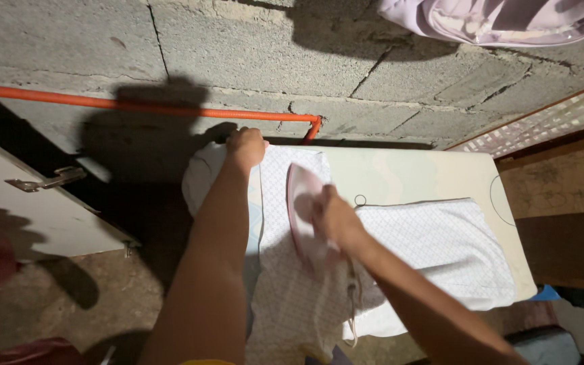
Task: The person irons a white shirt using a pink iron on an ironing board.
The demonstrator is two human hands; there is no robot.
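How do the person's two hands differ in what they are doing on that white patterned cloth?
The left hand lies at the far end of the white patterned cloth, pressing its edge against the ironing board; the right hand sits nearer the middle, closed around the pink and white iron. The left arm reaches out nearly straight, while the right arm comes in at a slant. Both are bare and over the same cloth.

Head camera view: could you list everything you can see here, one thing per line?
ironing board: one, pale, centre right
white garment: one, patterned, spread over the board
iron: one, pink and white, on the garment
orange pipe: one, along the block wall
block wall: grey, cracked, behind the board
white door: one, with metal handle, left
pale cloth: one, hanging top right
left hand: pressing the garment's far edge
right hand: gripping the iron
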